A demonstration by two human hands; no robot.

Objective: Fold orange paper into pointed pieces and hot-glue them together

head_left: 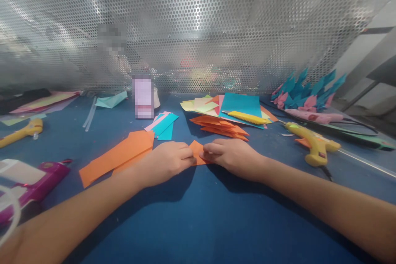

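A small piece of orange paper (196, 147), folded to a point at its far end, lies on the blue table between my hands. My left hand (168, 158) has its fingers closed on the paper's left edge. From the other side my right hand (233, 159) pinches it, fingertips bent over the right part. Both hands hide much of the sheet. Larger orange paper strips (120, 154) lie left of my left hand. Just beyond my right hand sits a stack of folded orange paper pieces (219, 127).
A yellow cutter (244, 117) rests on coloured sheets (241, 103) at the back. To the right are a yellow glue gun (315, 142) and blue-pink folded paper pieces (309, 90). A phone (144, 97) stands before the perforated metal panel (198, 16); a purple device (46, 181) lies left.
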